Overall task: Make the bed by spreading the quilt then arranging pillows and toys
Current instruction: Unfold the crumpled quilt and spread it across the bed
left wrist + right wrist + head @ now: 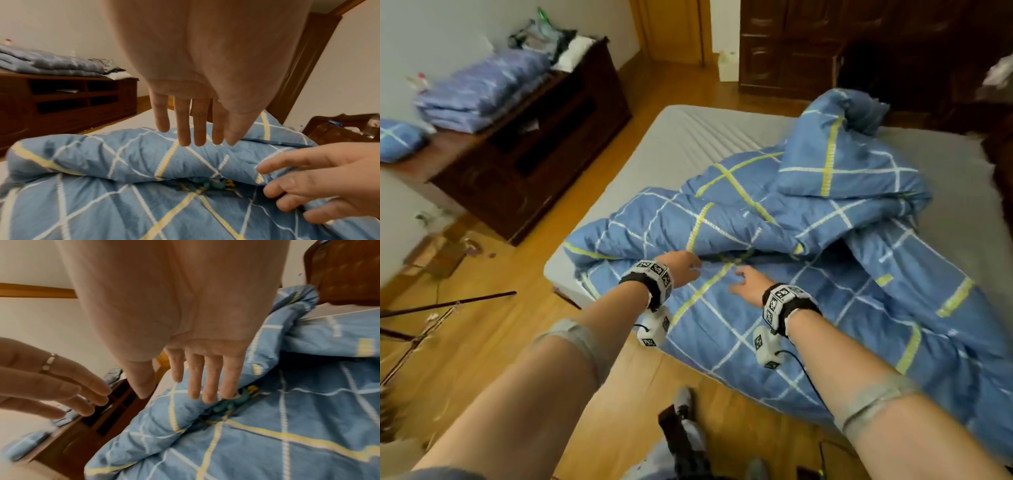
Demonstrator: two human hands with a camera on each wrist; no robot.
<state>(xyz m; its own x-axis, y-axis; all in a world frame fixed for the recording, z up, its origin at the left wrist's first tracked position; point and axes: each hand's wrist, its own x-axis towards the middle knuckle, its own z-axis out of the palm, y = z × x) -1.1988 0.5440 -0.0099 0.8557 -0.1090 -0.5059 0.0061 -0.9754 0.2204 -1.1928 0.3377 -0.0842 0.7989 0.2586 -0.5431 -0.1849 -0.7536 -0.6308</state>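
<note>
A blue quilt (774, 222) with white and yellow check lines lies crumpled across the grey mattress (698, 137), one corner bunched up at the far side. My left hand (688, 269) and right hand (746, 281) reach side by side to a rolled fold of the quilt (123, 154) near the bed's front corner, fingers straight and holding nothing. A small green and yellow toy (213, 183) peeks out from under that fold, just below my right fingertips (207, 395). A matching blue pillow (399, 138) lies on the cabinet at far left.
A dark wooden cabinet (534, 150) stands left of the bed with folded blue bedding (482, 89) on top. A dark wardrobe (825, 44) fills the far wall. Tripod legs (431, 318) spread over the wood floor at left. A wooden headboard (1003, 164) is at right.
</note>
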